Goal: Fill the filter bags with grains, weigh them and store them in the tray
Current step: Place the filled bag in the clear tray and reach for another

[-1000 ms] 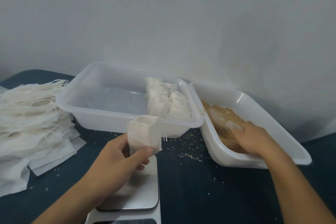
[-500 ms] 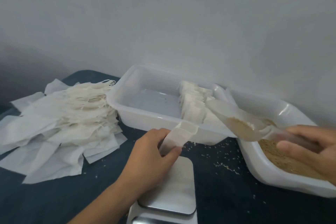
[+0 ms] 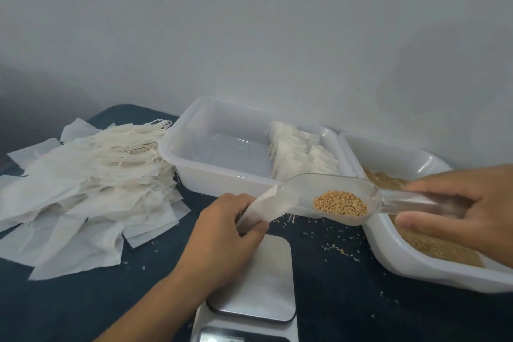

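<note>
My left hand (image 3: 222, 233) grips a white filter bag (image 3: 261, 207) tilted over the steel scale (image 3: 261, 286). In my right hand (image 3: 458, 208) is the handle of a clear plastic scoop (image 3: 305, 197), which carries a small heap of golden grains (image 3: 340, 203). The scoop's tip sits at the mouth of the bag. Behind it, a clear storage tray (image 3: 222, 175) has several filled bags (image 3: 299, 153) lined up at its right end. A white tub of grains (image 3: 416, 266) lies under my right hand.
A big pile of flat empty filter bags (image 3: 83, 180) covers the left of the dark blue table (image 3: 347, 300). Loose grains (image 3: 341, 244) are scattered between scale and tub. A pale wall stands close behind the containers.
My right hand lifted the loaded scoop out of the tub and carried it left until its tip met the bag. My left hand tipped the bag's mouth toward it.
</note>
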Motion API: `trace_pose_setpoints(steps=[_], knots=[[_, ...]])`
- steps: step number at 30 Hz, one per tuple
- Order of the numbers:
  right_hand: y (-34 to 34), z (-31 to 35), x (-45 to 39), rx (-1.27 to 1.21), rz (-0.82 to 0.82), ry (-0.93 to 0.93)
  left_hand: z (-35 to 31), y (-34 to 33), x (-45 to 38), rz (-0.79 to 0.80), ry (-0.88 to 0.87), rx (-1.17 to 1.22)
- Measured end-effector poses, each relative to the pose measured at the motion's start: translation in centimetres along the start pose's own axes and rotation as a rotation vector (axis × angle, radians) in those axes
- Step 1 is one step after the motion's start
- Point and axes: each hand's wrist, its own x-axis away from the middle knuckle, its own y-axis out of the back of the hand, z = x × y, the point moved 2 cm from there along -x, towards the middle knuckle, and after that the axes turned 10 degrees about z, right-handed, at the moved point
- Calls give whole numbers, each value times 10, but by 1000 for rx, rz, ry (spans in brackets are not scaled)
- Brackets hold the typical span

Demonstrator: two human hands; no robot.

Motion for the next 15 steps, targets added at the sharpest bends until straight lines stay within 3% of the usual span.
trace_pose_setpoints(steps=[15], knots=[[13,1,-6,140,-2,46,-2,1,1,14,-22,-13]])
